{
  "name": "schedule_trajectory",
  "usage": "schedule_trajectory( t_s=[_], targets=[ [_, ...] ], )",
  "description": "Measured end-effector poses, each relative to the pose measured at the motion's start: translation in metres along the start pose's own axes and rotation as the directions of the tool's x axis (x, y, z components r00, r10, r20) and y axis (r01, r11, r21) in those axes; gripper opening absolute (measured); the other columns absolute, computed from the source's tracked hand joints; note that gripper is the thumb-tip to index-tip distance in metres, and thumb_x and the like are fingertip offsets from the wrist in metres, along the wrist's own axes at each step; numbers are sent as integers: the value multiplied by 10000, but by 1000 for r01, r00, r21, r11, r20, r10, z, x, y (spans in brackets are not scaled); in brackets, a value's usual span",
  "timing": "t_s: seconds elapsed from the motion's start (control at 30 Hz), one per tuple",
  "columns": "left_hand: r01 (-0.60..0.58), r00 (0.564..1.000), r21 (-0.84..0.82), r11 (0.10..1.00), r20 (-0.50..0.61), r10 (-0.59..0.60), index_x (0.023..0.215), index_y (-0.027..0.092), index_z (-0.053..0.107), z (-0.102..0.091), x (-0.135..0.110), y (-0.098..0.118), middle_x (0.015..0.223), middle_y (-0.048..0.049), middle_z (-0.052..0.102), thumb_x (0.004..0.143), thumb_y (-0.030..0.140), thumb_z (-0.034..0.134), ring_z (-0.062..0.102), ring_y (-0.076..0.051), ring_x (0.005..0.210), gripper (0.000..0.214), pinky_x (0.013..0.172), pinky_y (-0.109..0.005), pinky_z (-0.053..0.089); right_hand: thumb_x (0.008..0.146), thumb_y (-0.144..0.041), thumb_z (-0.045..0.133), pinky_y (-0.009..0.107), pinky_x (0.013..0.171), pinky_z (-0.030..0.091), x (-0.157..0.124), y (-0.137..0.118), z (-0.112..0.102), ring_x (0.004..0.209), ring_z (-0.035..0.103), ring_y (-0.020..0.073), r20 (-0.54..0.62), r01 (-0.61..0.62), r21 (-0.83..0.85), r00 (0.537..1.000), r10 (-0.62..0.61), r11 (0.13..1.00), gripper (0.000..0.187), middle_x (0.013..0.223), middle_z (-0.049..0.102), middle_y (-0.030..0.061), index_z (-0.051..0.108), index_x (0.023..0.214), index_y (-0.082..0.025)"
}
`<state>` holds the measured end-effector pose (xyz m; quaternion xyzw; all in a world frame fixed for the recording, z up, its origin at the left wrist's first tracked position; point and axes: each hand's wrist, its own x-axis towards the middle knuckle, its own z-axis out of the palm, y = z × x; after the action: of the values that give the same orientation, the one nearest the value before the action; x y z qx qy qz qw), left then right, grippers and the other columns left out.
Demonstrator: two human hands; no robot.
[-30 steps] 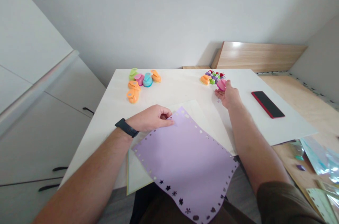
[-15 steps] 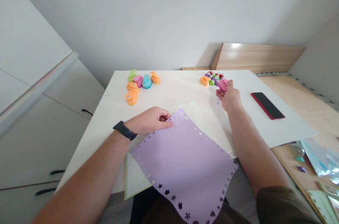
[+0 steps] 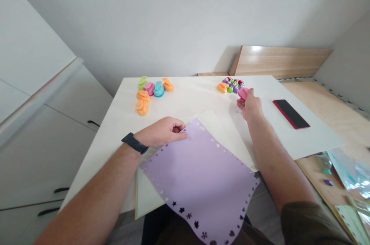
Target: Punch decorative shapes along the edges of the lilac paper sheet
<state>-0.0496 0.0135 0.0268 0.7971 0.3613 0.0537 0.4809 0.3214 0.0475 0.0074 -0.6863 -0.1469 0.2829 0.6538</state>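
Note:
My left hand (image 3: 162,132) pinches the upper left edge of a lilac paper sheet (image 3: 199,175) whose border is punched with small shapes. The sheet lies over a cream sheet (image 3: 214,119) and hangs past the near table edge. My right hand (image 3: 251,107) reaches far right and grips a pink paper punch (image 3: 243,92). That punch sits beside a cluster of small coloured punches (image 3: 231,85).
A second group of orange, pink, blue and green punches (image 3: 152,92) lies at the far left of the white table (image 3: 121,121). A red-edged phone (image 3: 291,114) lies to the right. Plastic packets (image 3: 347,175) rest on the wooden surface at right. White cabinets (image 3: 43,121) stand left.
My right hand has stayed on the pink punch beside the small cluster, shifting only slightly. The left hand keeps its pinch on the lilac sheet.

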Motion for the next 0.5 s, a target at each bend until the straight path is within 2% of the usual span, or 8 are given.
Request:
schedule_trajectory(
  t_s=[0.17,0.3,0.37,0.5],
  targets=[
    [7,1000,8,1000,-3,-7,789,171,610,0,0,0,673,41,470,880,571,659,390,-112,612,413,558,-251,274,1005,-599,526,232,539,543,-15,8,8,582,640,132,65,45,36,997,-48,998,440,632,604,-1,601,876,-185],
    [30,1000,1,1000,-1,-30,794,174,607,0,1,1,683,41,483,881,576,658,399,-114,618,414,557,-245,285,959,-667,569,230,475,464,-39,25,20,533,574,123,158,60,-2,986,-59,998,500,622,591,-1,602,848,-180],
    [38,999,-6,999,4,-38,784,175,598,0,1,1,680,43,476,883,577,655,396,-114,617,418,557,-243,285,947,-698,564,230,471,445,-46,31,25,545,569,124,138,92,-27,987,-88,995,524,624,587,-5,618,876,-181],
    [50,999,-11,999,12,-49,782,175,594,1,2,0,681,43,473,881,577,656,397,-115,621,418,562,-245,287,960,-713,513,239,480,438,-43,30,23,561,560,132,46,57,-38,997,-55,998,540,626,576,-14,626,916,-187]
  ],
)
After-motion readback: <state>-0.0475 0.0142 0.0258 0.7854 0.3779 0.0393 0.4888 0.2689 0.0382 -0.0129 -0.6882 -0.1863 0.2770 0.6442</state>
